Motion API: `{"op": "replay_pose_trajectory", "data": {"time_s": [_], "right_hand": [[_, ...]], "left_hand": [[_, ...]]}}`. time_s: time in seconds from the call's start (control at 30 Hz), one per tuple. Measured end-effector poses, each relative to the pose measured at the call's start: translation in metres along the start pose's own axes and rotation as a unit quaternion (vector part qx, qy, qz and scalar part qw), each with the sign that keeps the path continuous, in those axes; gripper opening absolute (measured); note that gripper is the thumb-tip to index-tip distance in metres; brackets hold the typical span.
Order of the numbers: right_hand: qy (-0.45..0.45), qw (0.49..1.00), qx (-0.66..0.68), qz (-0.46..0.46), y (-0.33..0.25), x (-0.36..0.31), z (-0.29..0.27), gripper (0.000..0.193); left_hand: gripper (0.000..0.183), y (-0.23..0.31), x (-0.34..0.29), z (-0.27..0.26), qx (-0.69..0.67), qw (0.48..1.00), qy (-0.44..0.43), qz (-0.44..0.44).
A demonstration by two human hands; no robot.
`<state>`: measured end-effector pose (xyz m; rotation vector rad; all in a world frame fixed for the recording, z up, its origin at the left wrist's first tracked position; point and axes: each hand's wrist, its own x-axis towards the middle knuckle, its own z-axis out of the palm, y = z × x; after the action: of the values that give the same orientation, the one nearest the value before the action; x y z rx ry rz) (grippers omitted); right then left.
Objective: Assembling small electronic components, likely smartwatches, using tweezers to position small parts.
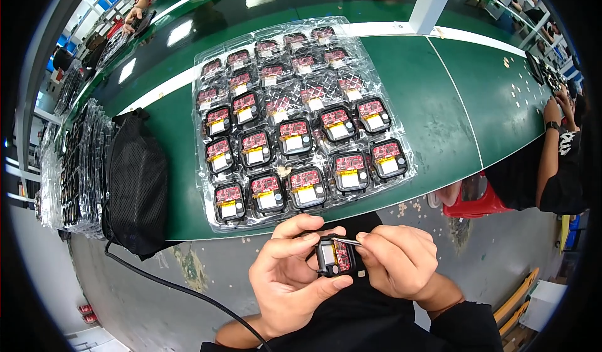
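My left hand (282, 280) grips a small black smartwatch case (328, 259) by its edges, between the thumb below and the fingers above. The open case is turned sideways and shows a red circuit board beside a pale rectangular part. Pinched in my right hand (401, 261) is a pair of thin metal tweezers (348, 241). Their tip reaches the upper part of the case, over the board; I cannot tell whether it touches. Just beyond my hands, a clear plastic tray (402, 126) carries rows of similar cases (305, 186) with red boards.
A green workbench (433, 113) runs across the view. On the left stand a black mesh-covered object (137, 182) and stacked plastic trays (81, 170). A black cable (179, 284) passes near my left forearm. Another person (552, 145) sits at the right, near a red stool (473, 200).
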<state>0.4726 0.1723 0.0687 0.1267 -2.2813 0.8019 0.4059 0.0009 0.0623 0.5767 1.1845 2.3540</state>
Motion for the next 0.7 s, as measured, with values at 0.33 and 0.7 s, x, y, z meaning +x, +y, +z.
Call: {"op": "replay_pose_trajectory", "data": {"time_s": [0.33,0.7], "right_hand": [[0.003,0.999,0.023,0.032,0.022,0.015,-0.020,0.025],[0.154,0.958,0.089,0.225,0.102,0.017,-0.019,0.014]], "left_hand": [[0.064,0.013,0.010,-0.015,0.090,0.993,-0.038,0.062],[0.037,0.060,0.120,-0.016,0.587,0.776,-0.064,0.221]]}}
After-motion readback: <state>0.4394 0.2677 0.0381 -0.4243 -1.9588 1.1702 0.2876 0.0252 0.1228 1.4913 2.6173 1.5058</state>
